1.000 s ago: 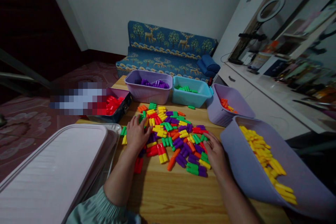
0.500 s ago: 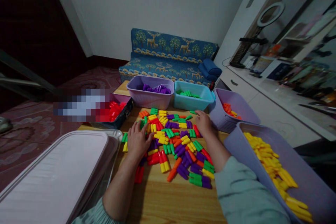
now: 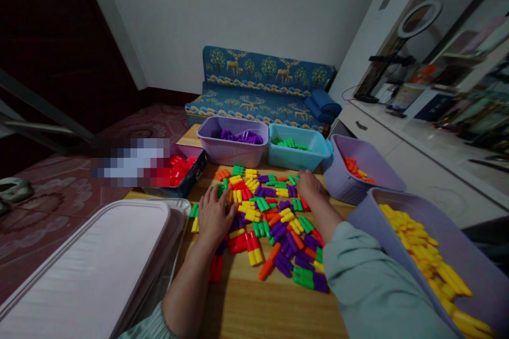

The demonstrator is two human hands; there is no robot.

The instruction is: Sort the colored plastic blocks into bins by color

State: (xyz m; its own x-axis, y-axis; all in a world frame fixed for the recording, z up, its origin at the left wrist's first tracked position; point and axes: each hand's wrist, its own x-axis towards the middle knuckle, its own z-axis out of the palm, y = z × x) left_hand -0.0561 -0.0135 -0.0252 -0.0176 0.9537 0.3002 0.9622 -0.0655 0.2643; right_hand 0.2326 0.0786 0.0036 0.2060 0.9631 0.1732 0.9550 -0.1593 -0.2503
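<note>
Many finger-shaped plastic building blocks [image 3: 252, 214] in green, yellow, red, orange and purple lie spread over the wooden table, some joined end to end. My left hand [image 3: 214, 215] rests at the left side of the pile, fingers spread, over a few blocks. It holds nothing that I can see. At the far right edge of the pile is my right hand [image 3: 310, 186], its fingers bent together at a small green block [image 3: 293, 180]. The fingertips are partly hidden by the hand itself.
Behind the pile stand a purple bin [image 3: 234, 156] of purple blocks and a turquoise bin [image 3: 296, 157] of green ones. On the right are bins of orange [image 3: 338, 180] and yellow blocks [image 3: 433, 259]. At left are a box of red blocks [image 3: 181, 170] and a pale lidded container [image 3: 91, 265].
My right hand has drawn slightly nearer, and the green block at its fingers now lies against the other green piece. My left hand has stayed in place. The view has shifted slightly.
</note>
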